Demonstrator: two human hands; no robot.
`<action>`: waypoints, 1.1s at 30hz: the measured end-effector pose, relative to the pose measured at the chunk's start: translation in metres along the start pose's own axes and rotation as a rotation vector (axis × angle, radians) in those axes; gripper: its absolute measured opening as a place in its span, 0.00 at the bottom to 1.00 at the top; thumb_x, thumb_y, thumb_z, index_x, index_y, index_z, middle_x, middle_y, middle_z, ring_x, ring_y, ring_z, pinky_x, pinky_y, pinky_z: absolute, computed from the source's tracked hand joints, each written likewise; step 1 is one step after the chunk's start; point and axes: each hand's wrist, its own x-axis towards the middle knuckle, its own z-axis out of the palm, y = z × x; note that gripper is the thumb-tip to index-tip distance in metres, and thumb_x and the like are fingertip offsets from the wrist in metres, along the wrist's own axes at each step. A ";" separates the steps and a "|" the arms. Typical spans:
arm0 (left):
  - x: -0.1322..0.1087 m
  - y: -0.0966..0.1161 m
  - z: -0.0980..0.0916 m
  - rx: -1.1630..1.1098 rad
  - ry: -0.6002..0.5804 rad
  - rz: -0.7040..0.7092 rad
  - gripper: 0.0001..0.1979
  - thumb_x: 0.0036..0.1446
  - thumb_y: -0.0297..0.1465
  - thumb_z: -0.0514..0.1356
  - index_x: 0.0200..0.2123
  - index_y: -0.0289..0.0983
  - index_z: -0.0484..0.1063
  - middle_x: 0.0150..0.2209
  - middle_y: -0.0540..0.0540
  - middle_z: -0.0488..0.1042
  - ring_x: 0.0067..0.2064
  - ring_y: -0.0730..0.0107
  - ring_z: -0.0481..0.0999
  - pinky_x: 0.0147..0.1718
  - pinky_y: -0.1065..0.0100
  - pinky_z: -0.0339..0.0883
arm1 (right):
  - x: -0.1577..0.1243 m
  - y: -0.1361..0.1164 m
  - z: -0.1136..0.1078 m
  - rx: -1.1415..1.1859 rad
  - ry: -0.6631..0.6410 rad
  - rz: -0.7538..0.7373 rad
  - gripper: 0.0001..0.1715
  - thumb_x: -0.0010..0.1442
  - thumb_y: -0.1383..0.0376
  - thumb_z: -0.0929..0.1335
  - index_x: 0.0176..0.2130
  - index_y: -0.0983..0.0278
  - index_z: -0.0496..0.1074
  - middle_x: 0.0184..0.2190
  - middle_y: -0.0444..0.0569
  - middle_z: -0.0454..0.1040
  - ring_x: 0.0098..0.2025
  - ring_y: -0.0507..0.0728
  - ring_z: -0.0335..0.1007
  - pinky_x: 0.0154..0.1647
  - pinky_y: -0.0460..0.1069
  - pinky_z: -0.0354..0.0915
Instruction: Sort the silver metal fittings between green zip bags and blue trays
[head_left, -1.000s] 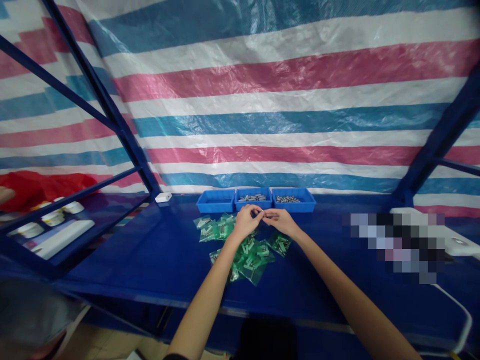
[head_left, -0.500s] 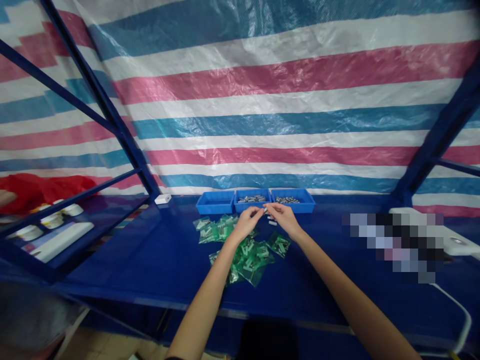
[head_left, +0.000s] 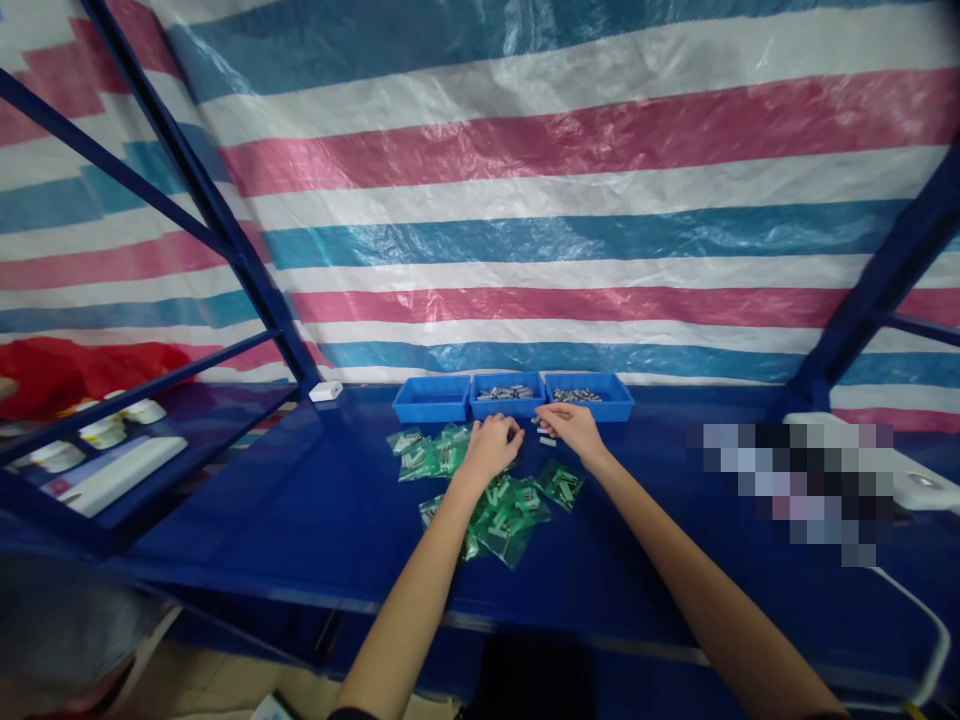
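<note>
My right hand [head_left: 576, 430] is closed in a pinch, a small metal cylinder [head_left: 537, 420] at its fingertips. Just below those fingers, two more short silvery cylinders [head_left: 548, 441] lie side by side on the blue table. My left hand [head_left: 493, 445] hovers over green-tinted plastic bags [head_left: 499, 520], its fingers bent and the thumb apart, with nothing visible in it. Beyond the hands stand a blue bin of silvery cylinders [head_left: 507, 409] and another blue bin [head_left: 616, 410] with small metal parts. A single filled green bag [head_left: 561, 484] lies below my right hand.
A third blue bin [head_left: 431, 412], with nothing visible inside, stands left in the row. A white box [head_left: 326, 391] sits at the back left. A white device [head_left: 892, 475] with a cable is at the right, partly pixelated. Blue frame posts [head_left: 240, 255] rise at both sides.
My hands have moved apart. The left has drawn back left from the right hand, its thumb parting from the fingers. My right hand keeps its pinch near the loose cylinders.
</note>
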 end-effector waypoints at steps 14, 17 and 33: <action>0.002 0.002 0.000 -0.015 0.031 -0.014 0.09 0.58 0.33 0.51 0.33 0.39 0.70 0.37 0.47 0.71 0.43 0.62 0.68 0.46 0.59 0.55 | -0.005 0.002 -0.026 -0.811 -0.120 -0.210 0.06 0.42 0.61 0.73 0.27 0.57 0.77 0.26 0.43 0.77 0.29 0.56 0.72 0.28 0.47 0.64; 0.002 0.003 -0.001 -0.065 0.051 -0.019 0.10 0.59 0.34 0.51 0.32 0.39 0.70 0.36 0.47 0.71 0.42 0.63 0.68 0.44 0.61 0.56 | -0.009 0.007 -0.023 -0.884 -0.151 -0.182 0.05 0.45 0.63 0.71 0.28 0.57 0.77 0.27 0.43 0.77 0.32 0.56 0.73 0.29 0.46 0.63; 0.009 0.000 0.004 -0.513 0.108 -0.013 0.23 0.60 0.44 0.43 0.26 0.36 0.67 0.27 0.48 0.70 0.32 0.68 0.68 0.33 0.69 0.59 | -0.020 -0.012 0.005 -0.349 -0.107 -0.398 0.15 0.49 0.57 0.70 0.34 0.64 0.76 0.26 0.48 0.77 0.27 0.55 0.72 0.29 0.47 0.67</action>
